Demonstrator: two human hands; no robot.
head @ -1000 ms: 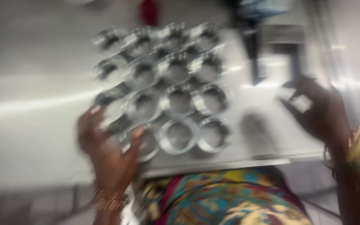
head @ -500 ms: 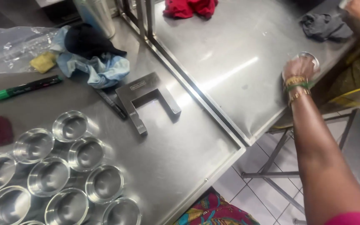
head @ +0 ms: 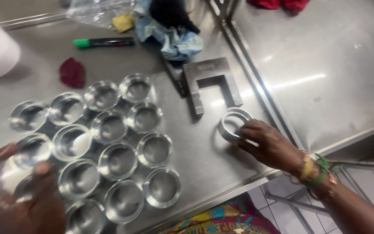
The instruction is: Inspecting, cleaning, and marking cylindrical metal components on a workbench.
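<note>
Head camera looks down on a steel table point(head: 213, 169) where the right hand point(head: 267, 145) grips a single metal ring mould point(head: 233, 124), fingers curled over its near rim and thumb against its side. That mould sits just below the lower leg of a grey U-shaped metal block point(head: 211, 82), well apart to the right of a packed cluster of shiny round moulds point(head: 109, 147). The left hand point(head: 18, 195), blurred at the lower left corner of the cluster, lies with fingers spread loosely over the outermost moulds; whether it grips one cannot be told. Above the block lie a crumpled blue cloth point(head: 176, 41) and, further left, a green-capped marker point(head: 104, 42) and a dark red scrap point(head: 72, 73).
</note>
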